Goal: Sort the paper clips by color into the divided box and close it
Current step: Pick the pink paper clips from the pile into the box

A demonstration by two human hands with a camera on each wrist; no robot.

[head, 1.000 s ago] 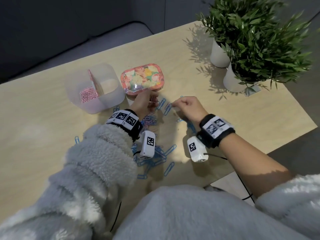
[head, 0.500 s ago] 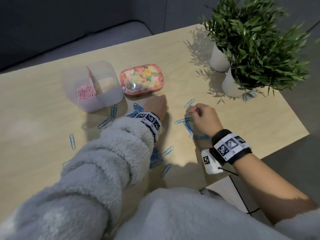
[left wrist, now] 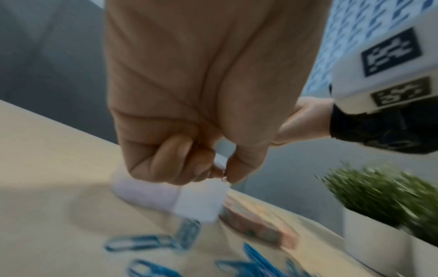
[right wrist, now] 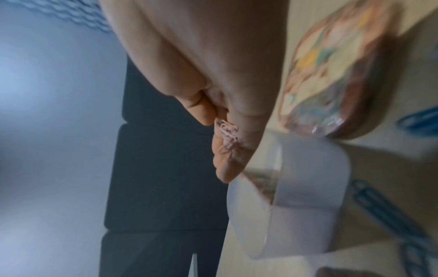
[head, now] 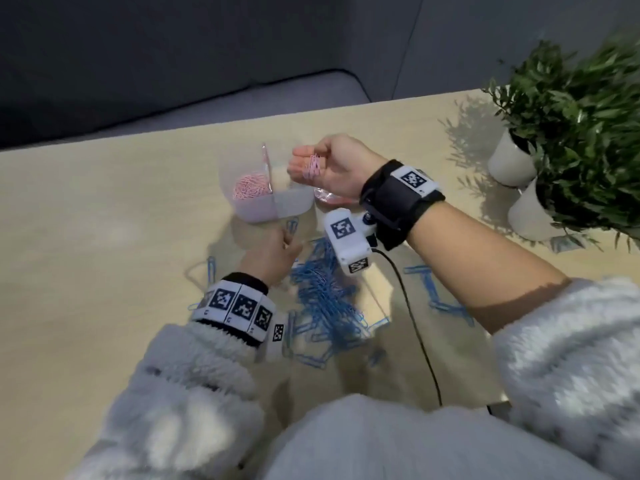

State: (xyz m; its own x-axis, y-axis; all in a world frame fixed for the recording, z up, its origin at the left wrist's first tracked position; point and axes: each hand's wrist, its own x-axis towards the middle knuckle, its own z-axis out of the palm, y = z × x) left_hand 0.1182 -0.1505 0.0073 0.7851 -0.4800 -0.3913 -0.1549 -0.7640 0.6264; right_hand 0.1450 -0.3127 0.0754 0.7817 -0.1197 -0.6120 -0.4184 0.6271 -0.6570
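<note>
Divided box (head: pixel 273 206) sits open on the wood table (head: pixel 104 237), translucent, w/ a pink divider upright in the middle; left compartment holds a heap of pink clips (head: pixel 250 186), right compartment looks bare. Right hand (head: pixel 332 166) is raised above the box's right side, fingers curled, thumb and fingertips pinching a small bunch of pink paper clips (head: pixel 311 167) that dangle down; wrist view shows the same pinch (right wrist: pixel 228 134). Left hand (head: pixel 273 256) is low over the table just in front of the box, fingers curled in w/ thumb meeting fingertips (left wrist: pixel 189 165); whether it has hold of a clip can't be told, too blurred. Blue clips (head: pixel 325 299) lie piled near-side of the box, a few strays around. Patterned lid (right wrist: pixel 336 71) lies right of the box, mostly hidden behind the right hand in head view. Two potted plants (head: pixel 581 140) at the table's far right.
</note>
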